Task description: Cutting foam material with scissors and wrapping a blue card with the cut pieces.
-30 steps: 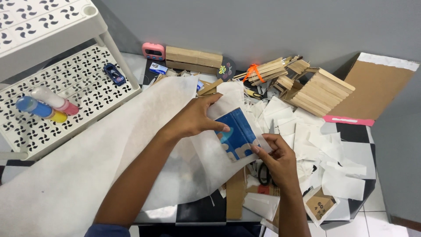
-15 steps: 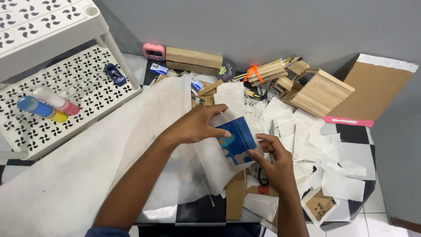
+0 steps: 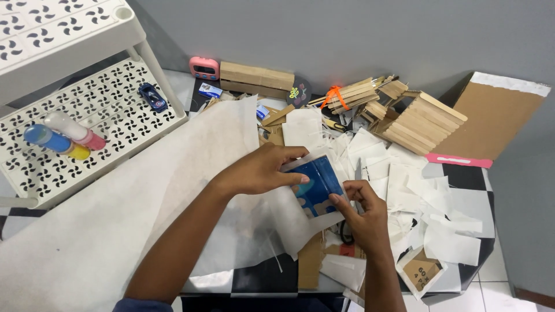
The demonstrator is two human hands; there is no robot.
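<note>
Pinching a small blue rectangular card [image 3: 315, 184] in thin white paper, left hand [image 3: 260, 170] and right hand [image 3: 361, 211] covered its edges; card's print was unreadable.

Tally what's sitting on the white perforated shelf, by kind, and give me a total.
Paint bottles: 2
Blue toy car: 1
Total: 3
</note>
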